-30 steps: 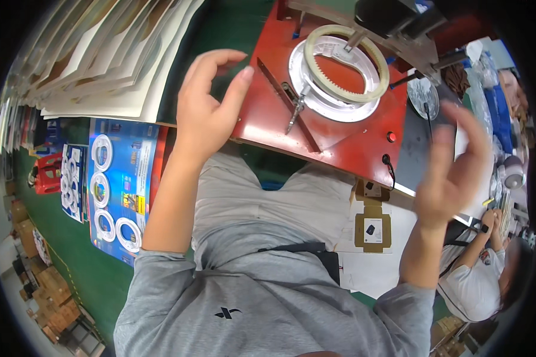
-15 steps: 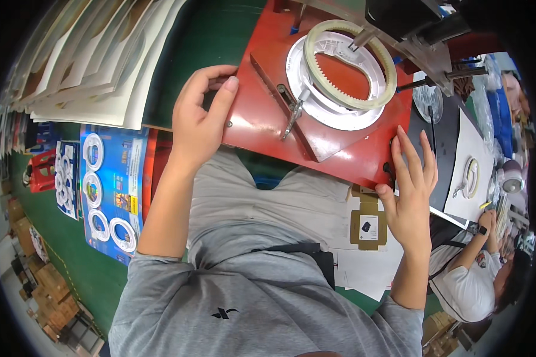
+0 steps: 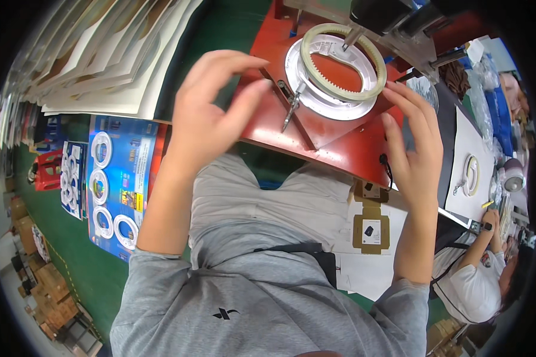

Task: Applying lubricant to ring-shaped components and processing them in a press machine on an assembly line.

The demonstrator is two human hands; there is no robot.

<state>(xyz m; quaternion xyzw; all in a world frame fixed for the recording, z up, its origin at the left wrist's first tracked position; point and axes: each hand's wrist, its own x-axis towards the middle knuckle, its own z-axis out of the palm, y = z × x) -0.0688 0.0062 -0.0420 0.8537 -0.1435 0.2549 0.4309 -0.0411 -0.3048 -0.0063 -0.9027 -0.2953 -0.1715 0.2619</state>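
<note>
On a red machine base [image 3: 354,157] lies a white plastic ring [image 3: 330,111]. A cream ring with inner teeth [image 3: 382,62] rests over it, slightly tilted. Beside them, at their left, stands a metal toggle clamp [image 3: 293,107]. My left hand [image 3: 211,110] hovers left of the clamp, thumb and fingers apart, holding nothing; it is smeared by motion. At the right, my right hand [image 3: 415,143] has its fingers spread, with the fingertips close to the cream ring's edge; whether they touch it I cannot tell. A metal spindle [image 3: 354,35] comes down over the rings' far side.
White sheets [image 3: 155,71] hang at the upper left. Several white rings [image 3: 101,150] lie on a blue printed board [image 3: 122,178] below them. Flat cardboard boxes [image 3: 372,235] lie right of my legs. A co-worker [image 3: 476,279] sits at the far right beside a table [image 3: 455,160].
Both hands have left the red base's front edges and moved up toward the rings. My left hand has shifted right toward the clamp; my right fingers have come near the cream ring.
</note>
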